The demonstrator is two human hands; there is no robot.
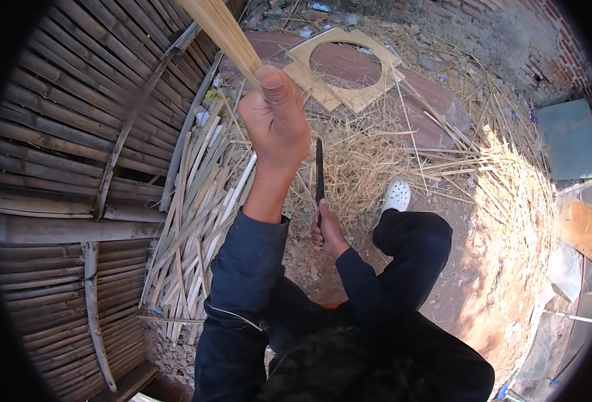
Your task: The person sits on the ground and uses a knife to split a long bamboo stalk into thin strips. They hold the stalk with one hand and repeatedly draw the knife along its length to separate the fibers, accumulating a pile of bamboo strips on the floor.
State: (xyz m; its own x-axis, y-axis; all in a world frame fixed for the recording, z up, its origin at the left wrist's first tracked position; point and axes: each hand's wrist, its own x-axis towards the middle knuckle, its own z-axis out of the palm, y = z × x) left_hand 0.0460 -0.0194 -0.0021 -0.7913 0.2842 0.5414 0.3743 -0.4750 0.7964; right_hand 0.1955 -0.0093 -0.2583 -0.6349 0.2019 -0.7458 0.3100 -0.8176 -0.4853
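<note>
My left hand (277, 120) is raised in front of me, its fingers closed round a long, pale strip of split bamboo (223, 33). The strip slants up and leftward, and its far end runs out of the picture at the top. Lower down and to the right, my right hand (329, 231) grips a dark, narrow-bladed knife (319, 167), held upright with its tip pointing away from me. The blade stands apart from the bamboo, just right of my left wrist. The knife's handle is mostly hidden in my fingers.
Many split bamboo strips (199, 214) lie in a pile on the left, beside a bamboo slat wall (61, 134). Shavings (349, 147) cover the ground ahead. Farther off lies a flat board with a round hole (296, 74). My foot in a white clog (396, 194) rests right of the shavings.
</note>
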